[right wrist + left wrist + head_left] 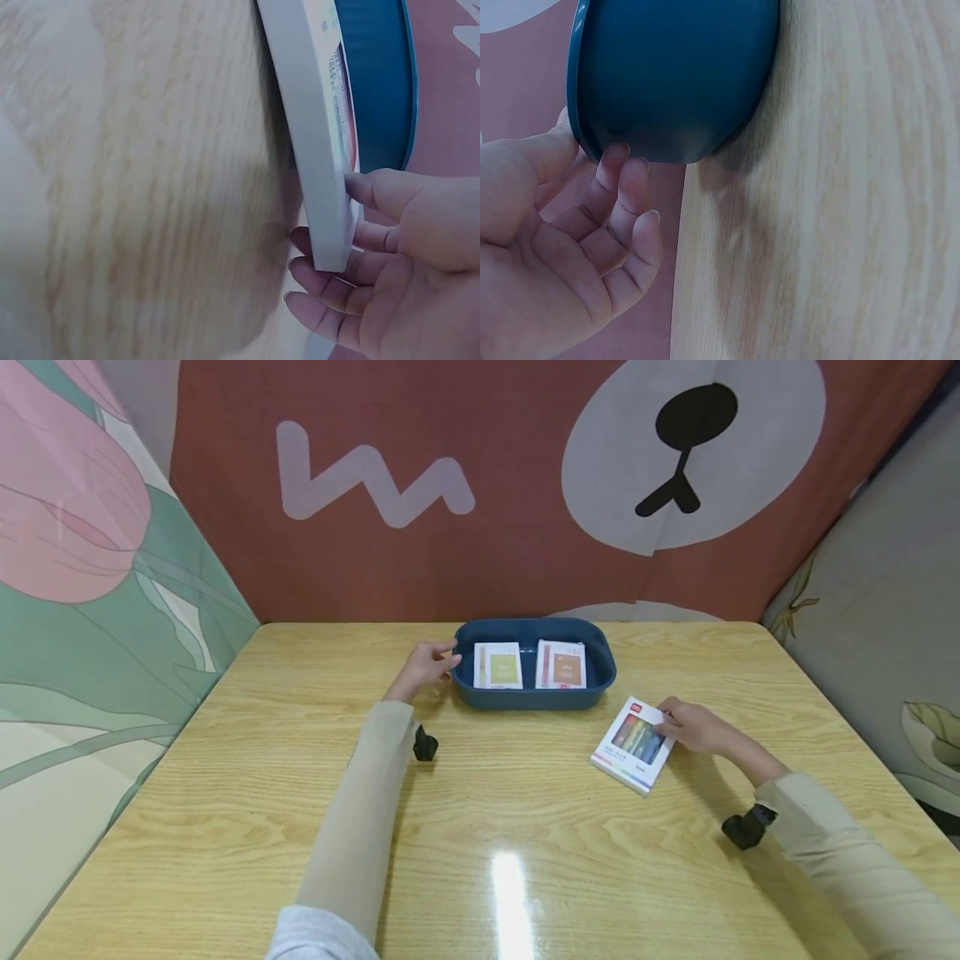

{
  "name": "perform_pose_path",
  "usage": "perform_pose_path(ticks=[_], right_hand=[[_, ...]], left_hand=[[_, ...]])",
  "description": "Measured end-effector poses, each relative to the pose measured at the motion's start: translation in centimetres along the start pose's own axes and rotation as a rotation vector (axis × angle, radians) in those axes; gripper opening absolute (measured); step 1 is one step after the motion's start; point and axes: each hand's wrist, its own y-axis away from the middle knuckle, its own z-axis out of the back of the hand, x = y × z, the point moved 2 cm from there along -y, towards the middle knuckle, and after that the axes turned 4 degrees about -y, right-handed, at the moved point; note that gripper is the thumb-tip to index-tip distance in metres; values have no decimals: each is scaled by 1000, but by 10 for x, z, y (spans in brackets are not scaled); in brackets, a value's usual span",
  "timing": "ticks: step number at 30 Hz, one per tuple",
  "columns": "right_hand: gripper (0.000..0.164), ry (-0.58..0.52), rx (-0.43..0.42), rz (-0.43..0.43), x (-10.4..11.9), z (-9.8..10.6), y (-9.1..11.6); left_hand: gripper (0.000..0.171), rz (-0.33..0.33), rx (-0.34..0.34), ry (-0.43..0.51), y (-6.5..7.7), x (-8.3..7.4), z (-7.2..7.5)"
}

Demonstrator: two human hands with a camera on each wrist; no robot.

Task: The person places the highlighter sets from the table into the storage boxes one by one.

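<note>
Head view, left hand: the left hand (426, 665) is seen at the left end of a blue tray (534, 695), fingers loosely curled, thumb on the rim, fingertips against the outer wall.
Left wrist view: the same fingers (622, 191) are shown touching the tray's (675, 75) curved underside where it meets the wooden table (840, 225); a firm grip cannot be told.
Tray: it is set at the far middle of the table (300, 827), with two white packets (498, 666) laid flat side by side inside.
Box: a white box (633, 745) with coloured stripes is lying on the table, near the tray's right end and apart from it.
Right hand: the right hand (693, 727) is held on the box's far right corner; in the right wrist view the box (315, 150) is pinched at its edge between thumb and fingers (330, 289).
</note>
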Motion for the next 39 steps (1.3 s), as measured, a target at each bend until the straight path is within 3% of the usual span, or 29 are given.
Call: perform_pose_path(ticks=[6,9,15,20,31,39], right_hand=[[37,-96,-92,-64,-7,0,2],[41,-227,-135,-120,-9,2,3],[47,-559,-136,-206,-9,1,3],[52,-700,-139,-208,-9,1,1],[84,-684,-84,-218,-3,1,1],[82,-671,-118,-202,-1,4,2]], left_hand=[[42,-4,-5,-1,0,0,-1],[42,-4,-6,2,0,0,-1],[42,1,-4,-2,0,-1,0],[42,12,-5,-12,-1,0,1],[42,-20,-8,-26,1,1,0],[42,-19,-4,-11,2,0,0]])
